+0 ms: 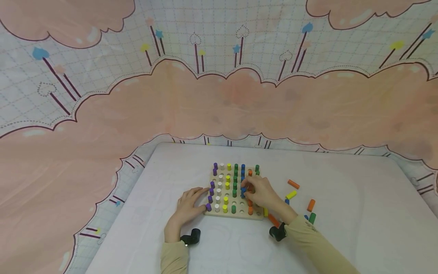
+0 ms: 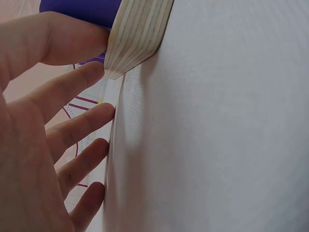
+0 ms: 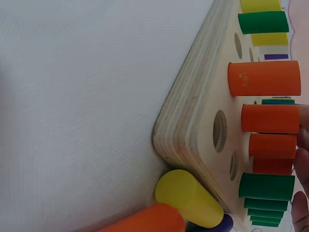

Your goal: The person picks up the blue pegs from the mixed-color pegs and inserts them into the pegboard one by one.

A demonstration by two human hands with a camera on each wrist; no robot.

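A wooden pegboard lies on the table, with upright pegs in columns of purple, white, yellow, green, blue and orange. Over the blue column my right hand pinches a blue peg between thumb and index finger; how deep the peg sits in its hole is hidden. My left hand rests at the board's left edge, fingers extended. In the left wrist view its thumb and index fingertip touch the layered edge. Several orange pegs stand upright near the right hand's fingers.
Right of the board lie loose pegs, among them orange, yellow and green. A yellow peg lies against the board's corner, with an orange one beside it. White cloth covers the table.
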